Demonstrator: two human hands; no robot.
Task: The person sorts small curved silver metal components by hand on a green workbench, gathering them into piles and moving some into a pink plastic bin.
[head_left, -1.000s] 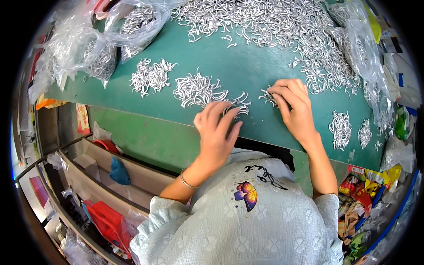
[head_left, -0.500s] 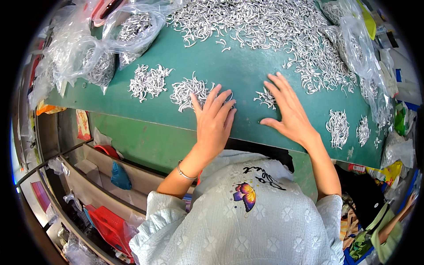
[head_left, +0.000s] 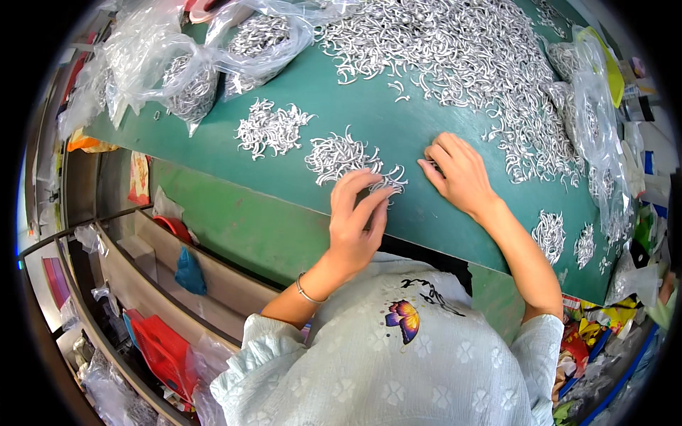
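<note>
Both hands, left hand [head_left: 359, 220] and right hand [head_left: 458, 174], rest on small metal hooks [head_left: 341, 153] (green table [head_left: 398, 128]).

Two hands [head_left: 359, 227], three plastic bags [head_left: 181, 85], countless metal hooks [head_left: 462, 50].

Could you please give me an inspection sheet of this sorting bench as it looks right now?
Surface: green bench top, tilted in view, mostly covered at the far side.
Job's things: big heap of small curved silver metal pieces; sorted small piles; two more at the right edge.
Clutter: clear plastic bags of pieces; wrappers lower right.
Hands: left hand with fingers on the near pile's edge; right hand flat on the top, fingers spread.
Cables: nothing seen.
Surroundings: shelf below with red container and blue cloth.
</note>
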